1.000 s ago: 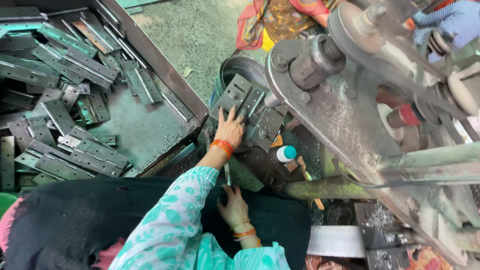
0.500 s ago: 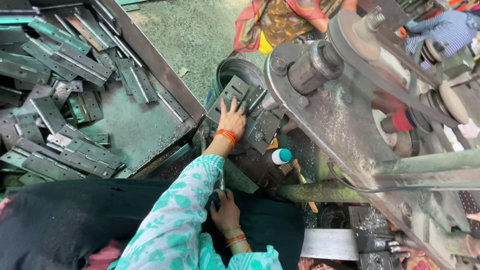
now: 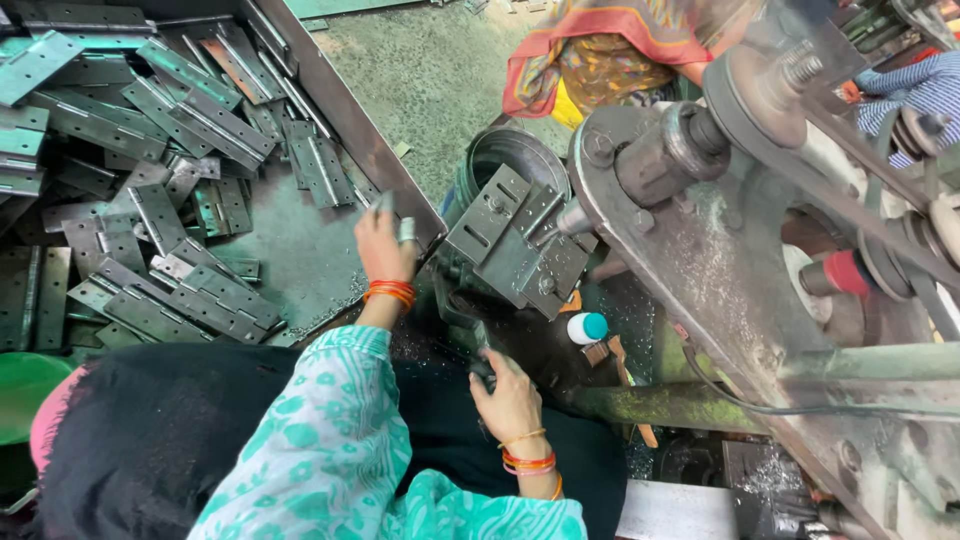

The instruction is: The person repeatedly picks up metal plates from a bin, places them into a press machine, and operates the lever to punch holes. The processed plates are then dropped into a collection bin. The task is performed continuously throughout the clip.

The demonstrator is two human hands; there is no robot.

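Right of the tray (image 3: 330, 95), a heavy grey press machine (image 3: 740, 260) fills the frame, with a large round flywheel face and a belt pulley at its upper end. Against the tray's right wall sits the machine's dark steel die block (image 3: 515, 240), bolted and slotted, with a round metal bucket (image 3: 505, 155) directly behind it. The tray itself is a long steel bin whose angled wall stands between its contents and the die block. Inside the tray lies a loose pile of hinge plates (image 3: 150, 200): flat grey-green steel strips with punched holes, overlapping at all angles. A small white bottle with a teal cap (image 3: 587, 327) rests below the die block, well right of the tray.

The left hand (image 3: 383, 245), wrist ringed with orange bangles, is at the tray's right wall, fingers closed on a small metal piece (image 3: 405, 230); its shape is too blurred to tell. The right hand (image 3: 510, 395) is below the die block, clenched around a dark handle (image 3: 482, 370).
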